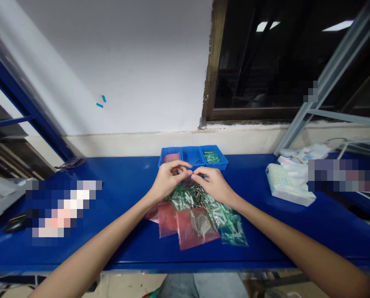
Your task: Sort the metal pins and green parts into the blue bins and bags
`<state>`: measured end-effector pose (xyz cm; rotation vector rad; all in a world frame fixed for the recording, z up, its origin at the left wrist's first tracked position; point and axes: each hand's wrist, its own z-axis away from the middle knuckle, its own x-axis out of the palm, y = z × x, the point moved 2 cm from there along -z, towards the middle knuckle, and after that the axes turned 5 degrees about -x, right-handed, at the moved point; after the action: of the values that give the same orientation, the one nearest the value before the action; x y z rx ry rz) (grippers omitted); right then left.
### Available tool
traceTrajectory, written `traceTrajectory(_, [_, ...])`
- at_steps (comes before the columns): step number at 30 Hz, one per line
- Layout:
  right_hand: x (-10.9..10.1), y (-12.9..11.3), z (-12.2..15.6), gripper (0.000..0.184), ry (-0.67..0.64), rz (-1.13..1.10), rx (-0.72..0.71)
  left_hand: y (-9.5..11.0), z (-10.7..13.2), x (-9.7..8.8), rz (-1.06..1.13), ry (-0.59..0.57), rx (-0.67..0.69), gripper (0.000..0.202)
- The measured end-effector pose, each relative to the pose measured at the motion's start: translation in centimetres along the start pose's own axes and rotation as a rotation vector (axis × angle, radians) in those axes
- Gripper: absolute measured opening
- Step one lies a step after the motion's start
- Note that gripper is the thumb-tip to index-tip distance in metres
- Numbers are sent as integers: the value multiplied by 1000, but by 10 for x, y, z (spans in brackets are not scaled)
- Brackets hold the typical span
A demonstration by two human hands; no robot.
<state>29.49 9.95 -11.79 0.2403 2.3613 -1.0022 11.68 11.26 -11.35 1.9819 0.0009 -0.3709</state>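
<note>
My left hand (171,177) and my right hand (215,182) meet over the middle of the blue table, fingertips nearly touching. The fingers of both are closed in a pinch; whatever lies between them is too small or hidden to name. Below them spreads a pile of green-tinted clear bags (185,199) with pale small pieces in them. Loose thin metal parts (199,195) lie in the pile's centre. Toward me rest a pink bag (187,231) with pale pieces inside, another pink bag (167,221) and a green bag (234,234).
Behind my hands stands a blue divided tray (224,165) holding pink bags at left and green ones at right. A tissue pack (288,186) sits on the right of the table (125,244). A black object (15,223) is at left, and a wall (125,82) rises behind.
</note>
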Motion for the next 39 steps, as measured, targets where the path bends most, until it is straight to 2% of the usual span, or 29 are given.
traceTrajectory(5, [-8, 2, -5, 28, 16, 478, -187, -1, -3, -13, -373, 114, 166, 25])
traceTrajectory(8, [-14, 17, -23, 30, 56, 686, -169, -3, -6, -22, -560, 115, 273, 22])
traceTrajectory(11, [-17, 29, -39, 25, 32, 789, -144, -9, -8, -27, -644, 75, 292, 20])
traceTrajectory(15, [-22, 29, -33, 22, 7, 749, -175, -13, -7, -26, -730, -16, 303, 22])
traceTrajectory(17, [-29, 27, -20, 24, -26, 688, -126, -12, -5, -24, -775, -28, 322, 23])
traceTrajectory(22, [-45, 36, 2, 19, -289, 638, 50, -10, -2, -20, -856, -11, 361, 23])
traceTrajectory(27, [-50, 39, 2, 27, -419, 548, 124, -11, -1, -18, -881, -41, 366, 21])
traceTrajectory(33, [-50, 38, 5, 34, -519, 481, 185, -12, 0, -18, -930, -67, 371, 23])
traceTrajectory(39, [-48, 44, 8, 38, -491, 484, 191, -15, 1, -16, -989, -90, 399, 24])
